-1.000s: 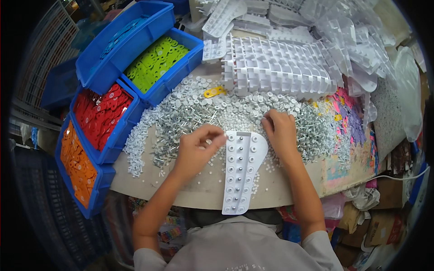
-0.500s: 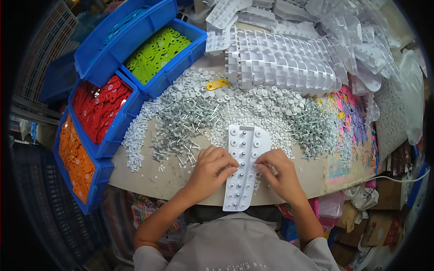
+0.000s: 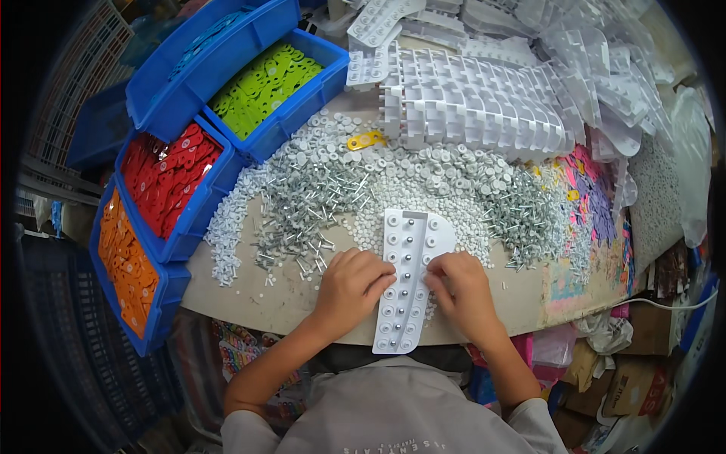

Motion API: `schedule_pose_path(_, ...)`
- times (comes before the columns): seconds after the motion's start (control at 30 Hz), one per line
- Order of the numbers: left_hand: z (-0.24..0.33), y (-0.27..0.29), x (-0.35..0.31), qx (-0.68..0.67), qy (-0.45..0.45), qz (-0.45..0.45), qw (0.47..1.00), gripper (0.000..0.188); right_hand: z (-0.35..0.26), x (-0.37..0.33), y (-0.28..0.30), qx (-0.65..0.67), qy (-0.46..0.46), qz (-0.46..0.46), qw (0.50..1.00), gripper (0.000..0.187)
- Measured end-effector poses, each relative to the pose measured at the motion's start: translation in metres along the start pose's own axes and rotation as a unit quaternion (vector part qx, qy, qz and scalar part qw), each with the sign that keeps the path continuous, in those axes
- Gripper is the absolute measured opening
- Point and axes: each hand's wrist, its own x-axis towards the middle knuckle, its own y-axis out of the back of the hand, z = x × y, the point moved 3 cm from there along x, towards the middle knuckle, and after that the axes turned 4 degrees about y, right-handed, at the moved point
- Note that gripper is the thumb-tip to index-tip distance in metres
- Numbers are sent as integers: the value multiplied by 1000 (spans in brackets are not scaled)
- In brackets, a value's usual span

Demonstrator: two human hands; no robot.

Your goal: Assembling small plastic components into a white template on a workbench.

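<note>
A long white plastic panel (image 3: pixel 392 329) with one rounded corner lies in front of me, its lower end reaching past the table's near edge. Rows of round white caps run along both sides, and a line of metal rivet heads (image 3: pixel 407 275) fills the channel between them. My left hand (image 3: pixel 352 290) grips the panel's left edge, thumb and curled fingers at its middle. On the opposite edge, my right hand (image 3: pixel 463 291) has its thumb and index finger pinched over the right row of caps; whatever is between those fingertips is hidden.
Loose white washers (image 3: pixel 463 208), metal rivets (image 3: pixel 306 193) and caps (image 3: pixel 442 166) spread beyond the panel. Blue bins (image 3: pixel 227 140) on the left hold red, orange, green and blue pieces. White grid-like frames (image 3: pixel 480 94) are piled at the back. One yellow piece (image 3: pixel 366 141) lies among the caps.
The fingers of my right hand have shifted slightly up, drawn closer together at the panel's right row. My left hand and the panel have hardly moved.
</note>
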Motion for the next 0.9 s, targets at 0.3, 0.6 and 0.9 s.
schedule_pose_path(0.3, -2, 0, 7, -66, -2, -74, 995, 13, 13, -16, -16, 6, 68, 84, 994, 19)
schedule_pose_path(0.6, -22, 2, 9, -193, 144, -31, 970, 10, 17, -13, -7, 74, 35, 71, 994, 15)
schedule_pose_path(0.9, -53, 31, 102, 147, -1, 128, 981, 8, 42, 44, 26, -128, 32, 110, 985, 10)
